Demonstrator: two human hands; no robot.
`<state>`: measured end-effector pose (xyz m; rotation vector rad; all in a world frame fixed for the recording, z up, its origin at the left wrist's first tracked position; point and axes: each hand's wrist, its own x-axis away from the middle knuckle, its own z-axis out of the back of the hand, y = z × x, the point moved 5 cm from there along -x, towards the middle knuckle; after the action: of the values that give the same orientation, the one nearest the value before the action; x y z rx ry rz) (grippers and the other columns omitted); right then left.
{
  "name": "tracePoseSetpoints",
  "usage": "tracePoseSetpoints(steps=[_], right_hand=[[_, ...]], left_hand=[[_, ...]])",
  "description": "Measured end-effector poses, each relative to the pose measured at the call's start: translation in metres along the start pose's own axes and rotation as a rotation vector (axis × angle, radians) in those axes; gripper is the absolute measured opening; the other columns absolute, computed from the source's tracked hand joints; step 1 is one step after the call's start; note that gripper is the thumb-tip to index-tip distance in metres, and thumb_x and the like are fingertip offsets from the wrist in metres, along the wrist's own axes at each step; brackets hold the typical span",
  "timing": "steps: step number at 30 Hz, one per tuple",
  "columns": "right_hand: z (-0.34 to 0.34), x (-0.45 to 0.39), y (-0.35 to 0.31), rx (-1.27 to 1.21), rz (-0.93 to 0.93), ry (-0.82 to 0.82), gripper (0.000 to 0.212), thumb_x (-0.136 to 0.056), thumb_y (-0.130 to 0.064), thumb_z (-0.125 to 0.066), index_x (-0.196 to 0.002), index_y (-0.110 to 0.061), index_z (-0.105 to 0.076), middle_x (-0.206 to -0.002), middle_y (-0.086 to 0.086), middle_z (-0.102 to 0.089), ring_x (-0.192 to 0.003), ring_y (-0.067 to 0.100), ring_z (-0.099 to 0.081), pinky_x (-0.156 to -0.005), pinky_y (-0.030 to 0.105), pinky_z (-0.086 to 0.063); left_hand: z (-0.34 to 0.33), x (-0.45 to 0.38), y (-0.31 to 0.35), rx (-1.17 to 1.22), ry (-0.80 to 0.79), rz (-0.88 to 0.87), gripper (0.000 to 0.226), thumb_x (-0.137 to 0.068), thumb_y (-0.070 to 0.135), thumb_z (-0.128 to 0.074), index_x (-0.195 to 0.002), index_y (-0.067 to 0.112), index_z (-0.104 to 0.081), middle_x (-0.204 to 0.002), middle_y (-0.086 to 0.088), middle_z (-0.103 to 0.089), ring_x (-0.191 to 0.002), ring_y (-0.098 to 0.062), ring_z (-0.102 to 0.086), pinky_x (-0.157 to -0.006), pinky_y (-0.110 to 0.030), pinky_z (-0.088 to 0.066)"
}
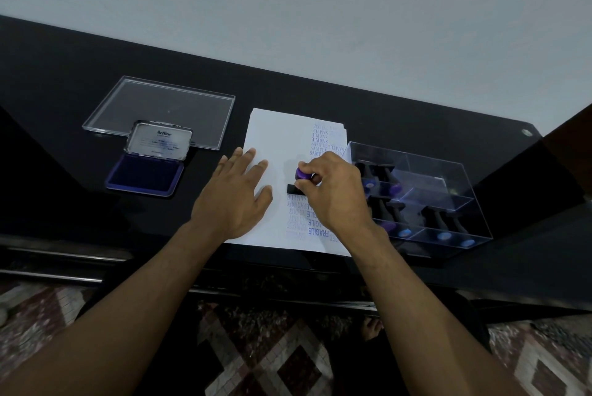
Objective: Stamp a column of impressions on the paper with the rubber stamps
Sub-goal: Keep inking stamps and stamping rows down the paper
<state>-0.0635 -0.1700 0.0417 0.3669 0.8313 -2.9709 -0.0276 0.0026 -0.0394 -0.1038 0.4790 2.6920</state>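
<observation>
I see one stamp (302, 175) gripped in my right hand (333, 193) on the paper (275, 136); left hand (235, 193) flat, fingers spread; ink pad (145, 176) left, stamp box (448, 171) right

The right hand (333, 193) covers most of the stamp (302, 175) — faint impressions (296, 225) beside it stay illegible.

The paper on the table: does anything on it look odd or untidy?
Yes. The blue impressions on the paper overlap one another, so the words are hard to read, near the far edge and near the close edge. The right hand holds a stamp between them; the left hand lies flat.
</observation>
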Motion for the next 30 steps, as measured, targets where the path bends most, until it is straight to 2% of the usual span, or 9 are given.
tracePoseSetpoints(steps=[9,17,25,30], right_hand=[[0.0019,-0.0016,0.0011,-0.014,-0.017,-0.007,0.017,-0.084,-0.016,-0.077,-0.100,-0.011,-0.075,-0.095,0.001,-0.064,-0.080,0.016,-0.062,-0.079,0.026,-0.051],[0.0012,-0.0040,0.0030,-0.030,-0.054,-0.004,0.026,-0.086,-0.021,-0.076,-0.111,-0.013,-0.074,-0.104,0.000,-0.066,-0.083,0.013,-0.063,-0.085,0.027,-0.053],[0.0034,-0.0044,0.0025,-0.038,-0.060,-0.006,0.023,-0.084,-0.022,-0.078,-0.106,-0.014,-0.076,-0.100,-0.002,-0.066,-0.081,0.011,-0.064,-0.083,0.025,-0.053],[0.0021,-0.0043,0.0030,-0.056,-0.070,0.001,0.025,-0.084,-0.021,-0.078,-0.108,-0.014,-0.075,-0.101,-0.001,-0.066,-0.081,0.012,-0.064,-0.083,0.028,-0.055]], left_hand=[[-0.0008,-0.0001,-0.0009,0.020,-0.001,0.001,0.076,-0.094,0.058,-0.017,-0.155,0.018,-0.036,-0.167,-0.008,-0.021,-0.156,-0.025,-0.008,-0.125,-0.041,-0.002],[-0.0014,-0.0011,-0.0014,0.015,-0.006,0.007,0.075,-0.094,0.059,-0.018,-0.156,0.020,-0.034,-0.167,-0.006,-0.019,-0.156,-0.024,-0.006,-0.125,-0.039,0.000],[-0.0011,-0.0007,-0.0006,0.012,0.000,0.008,0.074,-0.095,0.058,-0.019,-0.156,0.020,-0.034,-0.167,-0.006,-0.019,-0.156,-0.023,-0.006,-0.123,-0.037,0.002],[-0.0007,-0.0006,-0.0010,0.008,0.007,0.006,0.070,-0.097,0.055,-0.024,-0.156,0.020,-0.034,-0.167,-0.006,-0.019,-0.156,-0.023,-0.006,-0.122,-0.035,0.004]])
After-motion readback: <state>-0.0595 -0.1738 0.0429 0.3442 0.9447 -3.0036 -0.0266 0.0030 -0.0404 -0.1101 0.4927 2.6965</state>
